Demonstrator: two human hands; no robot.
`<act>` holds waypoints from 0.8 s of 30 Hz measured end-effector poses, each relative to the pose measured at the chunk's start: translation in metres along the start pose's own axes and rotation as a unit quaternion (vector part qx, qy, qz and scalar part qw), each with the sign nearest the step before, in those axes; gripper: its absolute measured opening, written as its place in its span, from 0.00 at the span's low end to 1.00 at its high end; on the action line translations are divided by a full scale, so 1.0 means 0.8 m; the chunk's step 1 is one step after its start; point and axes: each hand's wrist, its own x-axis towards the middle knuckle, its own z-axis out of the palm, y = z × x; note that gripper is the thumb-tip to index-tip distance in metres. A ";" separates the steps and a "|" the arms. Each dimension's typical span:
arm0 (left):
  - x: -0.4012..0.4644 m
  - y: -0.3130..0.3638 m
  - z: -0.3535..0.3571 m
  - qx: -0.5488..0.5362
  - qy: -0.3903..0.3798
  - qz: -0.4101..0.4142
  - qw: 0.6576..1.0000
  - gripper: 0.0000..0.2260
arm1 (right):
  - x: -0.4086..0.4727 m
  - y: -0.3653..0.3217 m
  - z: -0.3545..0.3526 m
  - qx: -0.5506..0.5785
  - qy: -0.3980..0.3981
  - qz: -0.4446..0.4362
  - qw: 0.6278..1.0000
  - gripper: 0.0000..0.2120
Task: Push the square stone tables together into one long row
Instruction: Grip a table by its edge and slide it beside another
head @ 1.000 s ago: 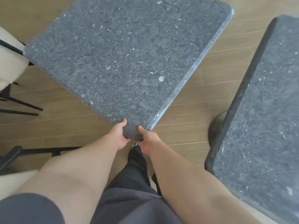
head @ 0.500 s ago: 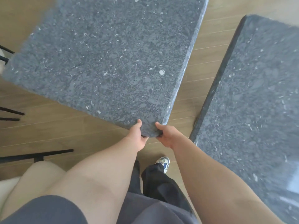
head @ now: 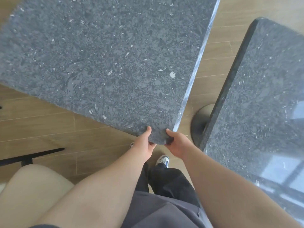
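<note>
A dark grey speckled square stone table (head: 107, 60) fills the upper left, turned so its near corner points at me. My left hand (head: 144, 142) and my right hand (head: 176, 143) both grip that corner, thumbs on top, fingers hidden underneath. A second stone table (head: 263, 104) of the same kind stands at the right, its long edge facing the first. A wedge of wooden floor separates the two tops; they do not touch.
The second table's round dark base (head: 199, 122) sits on the wooden floor (head: 49, 129) in the gap. A black chair leg (head: 31, 156) and a beige cushion (head: 28, 186) lie at lower left. My shoe (head: 162, 159) is below the held corner.
The held table has swung round, its right edge turning nearer parallel to the second table's edge. The gap between them has narrowed. Both hands kept hold of the corner.
</note>
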 end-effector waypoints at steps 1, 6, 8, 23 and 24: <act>0.000 0.001 0.000 0.002 0.002 -0.001 1.000 0.18 | -0.003 0.002 0.001 0.016 0.009 -0.005 1.000 0.22; -0.006 -0.005 0.004 -0.019 -0.001 -0.015 1.000 0.18 | -0.015 0.040 0.020 0.107 0.017 0.052 0.993 0.24; -0.005 -0.003 0.007 -0.049 0.016 0.012 0.999 0.15 | -0.013 0.047 0.030 0.142 0.030 0.061 0.988 0.23; 0.004 -0.007 0.058 -0.060 0.118 0.093 0.987 0.17 | -0.005 -0.018 -0.020 0.080 -0.045 0.117 0.989 0.21; 0.005 -0.016 0.070 -0.066 0.112 0.088 0.988 0.18 | -0.005 -0.028 -0.029 0.086 -0.044 0.109 0.989 0.20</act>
